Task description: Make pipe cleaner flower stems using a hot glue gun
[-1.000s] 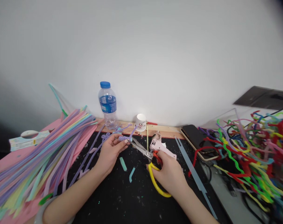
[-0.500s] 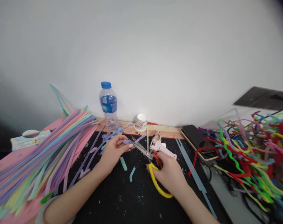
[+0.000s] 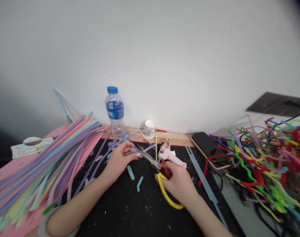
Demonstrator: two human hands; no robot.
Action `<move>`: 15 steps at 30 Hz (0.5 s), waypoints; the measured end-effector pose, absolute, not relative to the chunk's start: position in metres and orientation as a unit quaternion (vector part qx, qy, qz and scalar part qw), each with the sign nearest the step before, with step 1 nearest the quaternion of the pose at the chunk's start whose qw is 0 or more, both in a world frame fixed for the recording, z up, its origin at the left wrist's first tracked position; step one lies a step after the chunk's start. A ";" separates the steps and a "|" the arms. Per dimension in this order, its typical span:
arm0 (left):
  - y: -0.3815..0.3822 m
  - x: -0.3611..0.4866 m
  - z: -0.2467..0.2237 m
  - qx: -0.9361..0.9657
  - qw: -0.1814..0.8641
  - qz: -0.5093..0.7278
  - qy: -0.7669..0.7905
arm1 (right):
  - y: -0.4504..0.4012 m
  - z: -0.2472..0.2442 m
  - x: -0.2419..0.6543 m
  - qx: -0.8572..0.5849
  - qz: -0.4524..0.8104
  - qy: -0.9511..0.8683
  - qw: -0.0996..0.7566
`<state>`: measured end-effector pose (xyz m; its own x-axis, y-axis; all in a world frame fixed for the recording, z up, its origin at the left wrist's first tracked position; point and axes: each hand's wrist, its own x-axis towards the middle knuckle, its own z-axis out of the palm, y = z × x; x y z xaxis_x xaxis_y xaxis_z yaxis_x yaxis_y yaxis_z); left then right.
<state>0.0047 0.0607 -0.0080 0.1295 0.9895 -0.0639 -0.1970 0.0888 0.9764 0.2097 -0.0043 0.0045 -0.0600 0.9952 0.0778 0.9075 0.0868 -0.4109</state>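
Between the fingertips of my left hand (image 3: pixel 121 158) is a small purple pipe cleaner piece (image 3: pixel 134 150). My right hand (image 3: pixel 178 181) grips yellow-handled scissors (image 3: pixel 151 160), whose blades point up and left to my left fingertips. A straight purple length (image 3: pixel 150 147) lies across the blades. Just behind my right hand is a pink glue gun (image 3: pixel 171 156). Two teal pieces, a thicker one (image 3: pixel 130 172) and a bent one (image 3: pixel 140 184), lie on the black mat below the blades.
Pastel pipe cleaners (image 3: pixel 53 158) are piled at the left, bright tangled ones (image 3: pixel 268 164) at the right. A bottle (image 3: pixel 115 110) and a paper cup (image 3: pixel 149 129) stand at the back. A phone (image 3: pixel 208 148) lies right of a translucent strip (image 3: pixel 201 174).
Both hands hold nearly the same pose. The straight purple length at the blades has tilted slightly flatter.
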 end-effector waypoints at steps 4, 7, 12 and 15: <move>0.061 0.005 -0.008 0.456 0.600 0.498 0.428 | -0.005 0.004 0.208 -0.658 0.138 -0.719 0.176; 0.062 0.006 -0.008 0.448 0.609 0.498 0.424 | -0.005 0.004 0.208 -0.655 0.141 -0.721 0.179; 0.060 0.006 -0.008 0.435 0.624 0.494 0.420 | -0.005 0.003 0.207 -0.653 0.153 -0.717 0.191; 0.058 0.007 -0.007 0.444 0.627 0.480 0.423 | -0.004 0.002 0.206 -0.655 0.168 -0.708 0.204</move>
